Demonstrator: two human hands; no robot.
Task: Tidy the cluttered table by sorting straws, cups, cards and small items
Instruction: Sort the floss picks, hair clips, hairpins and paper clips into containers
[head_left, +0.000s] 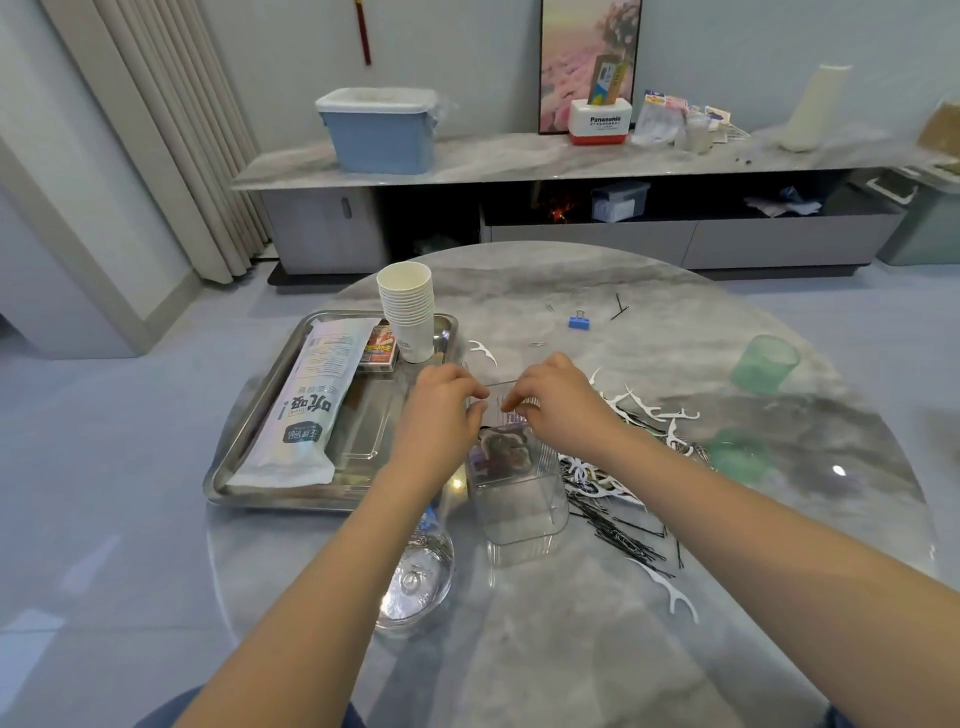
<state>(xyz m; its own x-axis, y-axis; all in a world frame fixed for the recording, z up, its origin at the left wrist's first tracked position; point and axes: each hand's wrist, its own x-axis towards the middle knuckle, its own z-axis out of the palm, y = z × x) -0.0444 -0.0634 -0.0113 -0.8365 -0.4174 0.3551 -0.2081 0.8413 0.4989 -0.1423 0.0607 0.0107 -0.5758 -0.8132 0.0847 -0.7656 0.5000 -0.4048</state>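
A clear plastic box (519, 488) stands mid-desk (675, 291), and both hands meet at its far rim. The left hand (441, 410) and right hand (558, 402) have fingers curled, pinching the rim or something thin there; which one cannot be told. Just left lies a metal tray (260, 415) holding a straw packet (306, 410), a stack of paper cups (408, 306) and a card box (380, 349). Floss picks (644, 410) and hairpins (628, 535) are scattered to the right.

Both forearms bare to the frame edge; no sleeves, rings or watch visible. Blue garment behind the arms.
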